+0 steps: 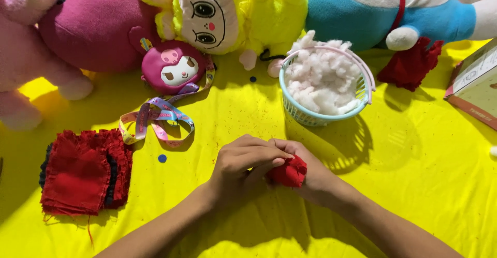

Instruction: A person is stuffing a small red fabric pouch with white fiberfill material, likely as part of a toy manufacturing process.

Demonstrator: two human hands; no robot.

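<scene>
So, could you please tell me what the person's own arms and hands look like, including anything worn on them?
Both forearms are bare up to the picture's lower edge, with no sleeves in view. The left hand and the right hand show no gloves, and no rings, watch or bracelets are visible. Nail detail is too small to tell.

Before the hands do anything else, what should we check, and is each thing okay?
1. Red cloth piece held by both hands: ok, left hand and right hand pinch it.
2. Fluff in the basket: ok, white fluff piled high.
3. Basket within reach: ok, it stands just beyond the hands.
4. More red cloth ready: ok, a stack lies by the left arm.
5. Cloth piece filled: cannot tell.
</scene>
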